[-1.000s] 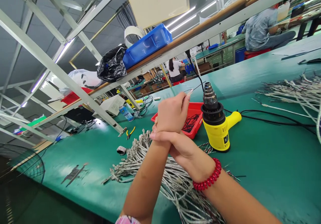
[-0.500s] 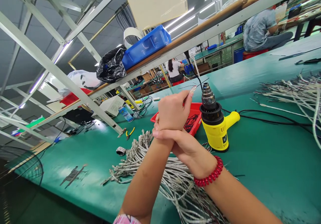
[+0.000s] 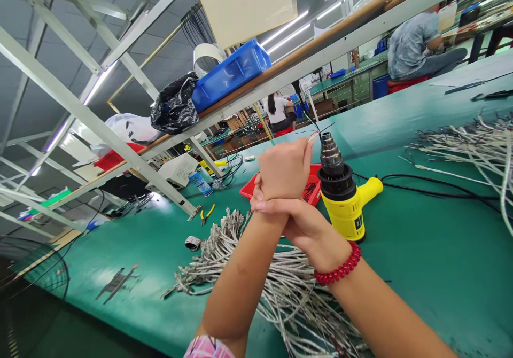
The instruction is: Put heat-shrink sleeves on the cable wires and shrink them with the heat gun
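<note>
My left hand [image 3: 284, 170] is closed with its back toward me, thumb and finger pinched by the metal nozzle of a yellow heat gun [image 3: 348, 208]. Whatever sits in the pinch is too small and hidden to name; thin dark strands show just behind it. My right hand [image 3: 298, 219], wearing a red coil band [image 3: 339, 272], wraps round my left wrist. The heat gun stands upright, nozzle up, on the green bench. Behind both hands a red tray [image 3: 249, 188] holds small black pieces. Beneath my forearms lies a bundle of grey-white cables [image 3: 296, 288].
More cables [image 3: 473, 152] lie at the right, past a black cord [image 3: 428, 187]. Yellow-handled pliers [image 3: 207, 215], a tape roll [image 3: 193, 243] and a blue spray can [image 3: 200, 183] are at the left. A shelf overhead carries a blue bin [image 3: 232, 77]. Two people sit farther back.
Both hands have shifted slightly right, bringing the pinched fingertips closer to the heat gun nozzle. My right hand keeps its hold on the left wrist.
</note>
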A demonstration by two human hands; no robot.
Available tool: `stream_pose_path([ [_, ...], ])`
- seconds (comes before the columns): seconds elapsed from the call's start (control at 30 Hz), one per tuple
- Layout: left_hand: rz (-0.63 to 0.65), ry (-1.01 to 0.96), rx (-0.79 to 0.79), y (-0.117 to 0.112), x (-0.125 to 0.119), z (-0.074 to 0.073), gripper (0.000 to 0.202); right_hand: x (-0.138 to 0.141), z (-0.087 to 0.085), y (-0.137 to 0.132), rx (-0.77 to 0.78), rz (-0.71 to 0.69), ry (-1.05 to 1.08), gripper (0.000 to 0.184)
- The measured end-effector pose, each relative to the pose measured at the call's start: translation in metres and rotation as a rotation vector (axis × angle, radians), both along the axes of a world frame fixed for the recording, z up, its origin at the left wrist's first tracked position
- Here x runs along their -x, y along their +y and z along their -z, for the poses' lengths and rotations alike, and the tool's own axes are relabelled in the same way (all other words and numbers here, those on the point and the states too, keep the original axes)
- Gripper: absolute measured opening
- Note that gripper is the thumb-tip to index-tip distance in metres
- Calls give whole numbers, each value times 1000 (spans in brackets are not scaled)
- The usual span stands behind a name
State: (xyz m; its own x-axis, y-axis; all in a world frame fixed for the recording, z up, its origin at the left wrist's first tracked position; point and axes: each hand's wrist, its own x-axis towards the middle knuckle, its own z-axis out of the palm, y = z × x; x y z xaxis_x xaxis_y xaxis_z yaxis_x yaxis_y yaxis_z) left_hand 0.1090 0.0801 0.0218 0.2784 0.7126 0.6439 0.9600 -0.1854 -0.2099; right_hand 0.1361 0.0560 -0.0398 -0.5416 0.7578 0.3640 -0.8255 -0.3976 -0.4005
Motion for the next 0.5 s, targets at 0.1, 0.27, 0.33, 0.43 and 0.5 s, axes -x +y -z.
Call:
stream_pose_path([
  [0.1,-2,21,-6,-3,3,-1,31,2,-1,-4,-22,-17,24,36],
  [0.27,-158,19,5,-17,10,-4,35,9,-3,-13,-54,-100,9,41],
  [0.33,-207,10,10,-20,11,-5,36,11,-4,-15,-60,-126,-2,44],
  [0.43,-190,22,80,-18,11,-5,39,11,-4,-15,-14,-106,-27,43],
  [0.5,-146,4,133,-13,10,-4,39,9,-3,-14,39,-70,-37,43],
])
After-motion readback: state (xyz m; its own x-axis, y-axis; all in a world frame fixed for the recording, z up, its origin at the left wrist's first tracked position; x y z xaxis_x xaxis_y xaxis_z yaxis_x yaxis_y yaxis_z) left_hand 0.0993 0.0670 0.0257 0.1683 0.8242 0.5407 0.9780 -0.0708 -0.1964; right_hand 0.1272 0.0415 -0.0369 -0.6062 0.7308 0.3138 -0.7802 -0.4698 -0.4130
